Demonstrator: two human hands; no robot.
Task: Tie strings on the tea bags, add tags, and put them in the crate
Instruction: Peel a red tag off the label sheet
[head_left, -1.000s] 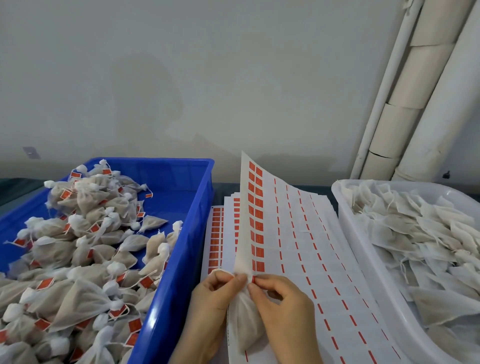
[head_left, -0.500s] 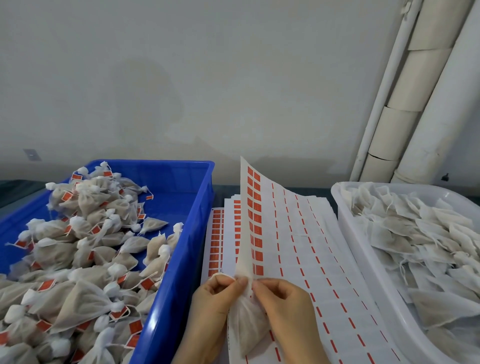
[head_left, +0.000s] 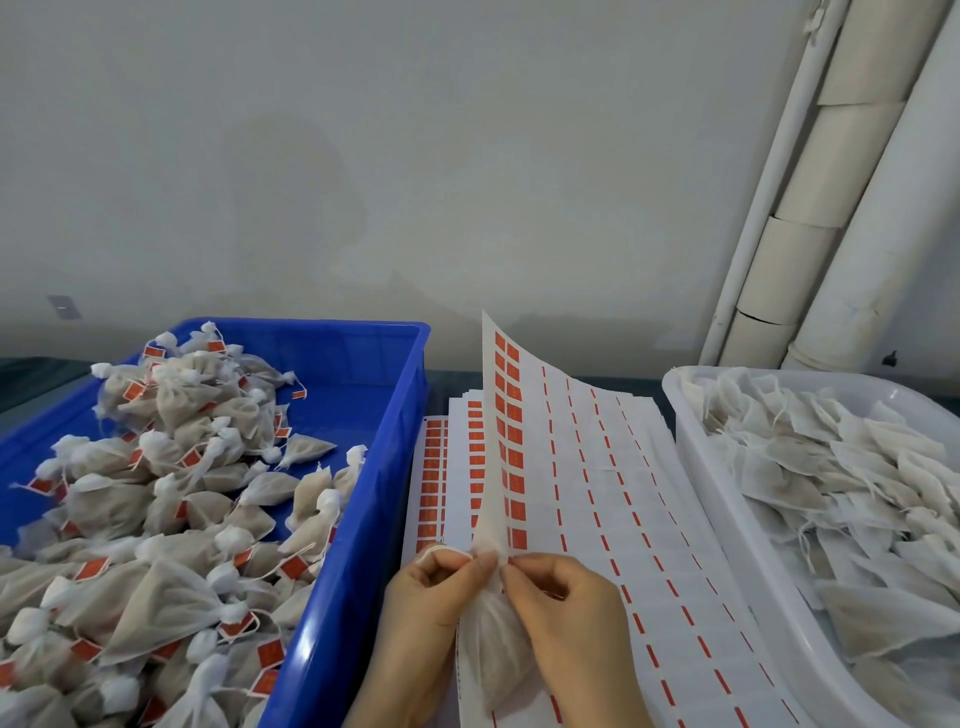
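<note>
Pinched the gathered neck of a tea bag (head_left: 493, 649) with left hand (head_left: 431, 592) and right hand (head_left: 566, 608), fingertips together, over the near end of the sheets (head_left: 623, 519). Had a white string (head_left: 435, 549) looped over the left fingertips, with the top sheet (head_left: 498, 415) curled up just behind. Saw a blue crate (head_left: 374, 467) heaped with tied bags (head_left: 171, 499) left of the sheets, and a white tub (head_left: 727, 509) of loose bags (head_left: 831, 467) right of them.
</note>
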